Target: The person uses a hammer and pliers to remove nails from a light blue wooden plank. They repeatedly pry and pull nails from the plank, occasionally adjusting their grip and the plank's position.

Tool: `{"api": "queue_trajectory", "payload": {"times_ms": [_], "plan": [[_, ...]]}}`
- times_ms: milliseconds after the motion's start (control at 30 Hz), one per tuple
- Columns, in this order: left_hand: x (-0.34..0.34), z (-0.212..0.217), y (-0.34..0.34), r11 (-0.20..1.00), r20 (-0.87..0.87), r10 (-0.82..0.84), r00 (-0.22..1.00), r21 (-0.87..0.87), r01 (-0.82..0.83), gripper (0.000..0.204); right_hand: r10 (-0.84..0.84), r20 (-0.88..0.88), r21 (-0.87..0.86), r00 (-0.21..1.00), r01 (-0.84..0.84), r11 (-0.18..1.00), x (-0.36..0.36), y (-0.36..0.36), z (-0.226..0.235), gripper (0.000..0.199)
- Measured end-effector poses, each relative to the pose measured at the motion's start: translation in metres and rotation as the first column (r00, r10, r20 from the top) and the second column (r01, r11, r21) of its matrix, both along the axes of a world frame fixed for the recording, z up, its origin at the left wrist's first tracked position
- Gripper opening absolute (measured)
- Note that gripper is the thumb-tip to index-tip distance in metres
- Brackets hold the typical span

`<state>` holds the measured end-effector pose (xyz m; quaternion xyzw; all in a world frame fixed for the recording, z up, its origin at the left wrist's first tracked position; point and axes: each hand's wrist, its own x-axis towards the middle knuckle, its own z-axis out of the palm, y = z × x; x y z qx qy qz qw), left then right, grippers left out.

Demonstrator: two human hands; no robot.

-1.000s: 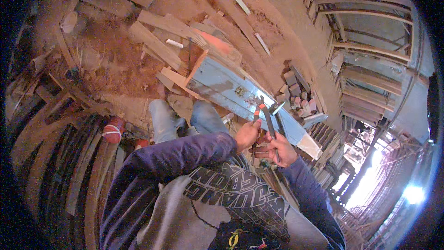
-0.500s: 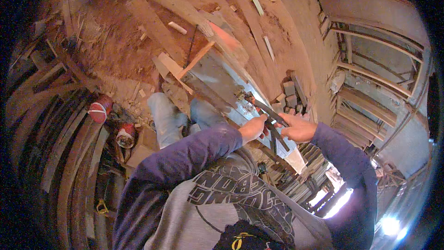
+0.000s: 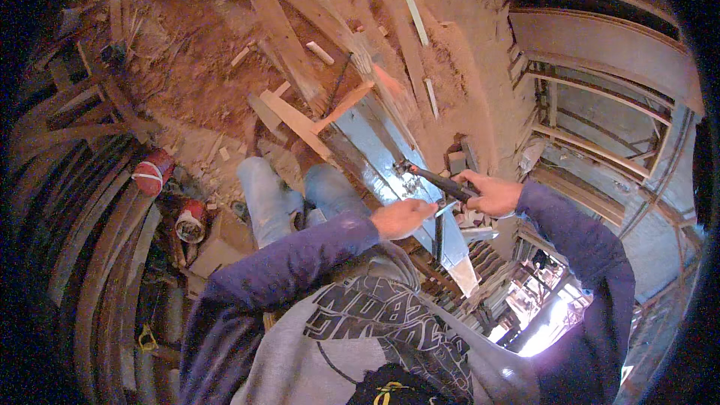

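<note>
My right hand (image 3: 495,193) is closed round the dark handle of a hammer (image 3: 442,181). The hammer slants up and left, its metal head over the bluish, shiny board (image 3: 424,226) in front of me. Beside the board's middle, my left hand (image 3: 407,219) has its fingers pinched together. A small pale, thin piece shows at its fingertips, too small to name. Just right of those fingertips, a narrow dark bar (image 3: 439,236) extends down across the board. Dark bits that I cannot make out lie close to the hammer head.
A wooden frame piece (image 3: 341,109) crosses the board's far end. Planks (image 3: 289,37) and offcuts lie on the reddish, dusty ground. Red-and-white buckets (image 3: 153,172) and curved stacked timber (image 3: 112,277) stand left. Wooden frames (image 3: 600,82) lean at right; a block pile (image 3: 463,157) sits beyond the board.
My hands have moved apart, the right one slightly up and to the right with the hammer. My left hand has shifted a little left. The whole view has turned slightly.
</note>
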<state>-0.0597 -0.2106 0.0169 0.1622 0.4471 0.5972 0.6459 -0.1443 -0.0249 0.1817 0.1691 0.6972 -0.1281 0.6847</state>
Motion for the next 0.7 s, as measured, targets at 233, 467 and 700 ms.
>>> {"api": "queue_trajectory", "payload": {"times_ms": [233,467,700], "plan": [[-0.123,0.001,-0.066,0.588,-0.834,0.488,0.255,0.098,-0.803,0.022,0.075,0.086,0.063,0.993,-0.081,0.995,0.021,0.01,-0.014,0.031],[-0.178,-0.041,-0.032,0.688,-0.998,0.065,-0.022,0.061,-0.723,0.052,-0.026,0.033,0.252,0.999,0.017,0.967,0.032,0.001,-0.027,0.048],[-0.178,-0.058,-0.022,0.618,-0.999,0.034,0.012,0.011,-0.786,0.066,0.113,-0.085,0.127,0.99,-0.101,0.987,0.05,0.003,-0.03,0.062]]}}
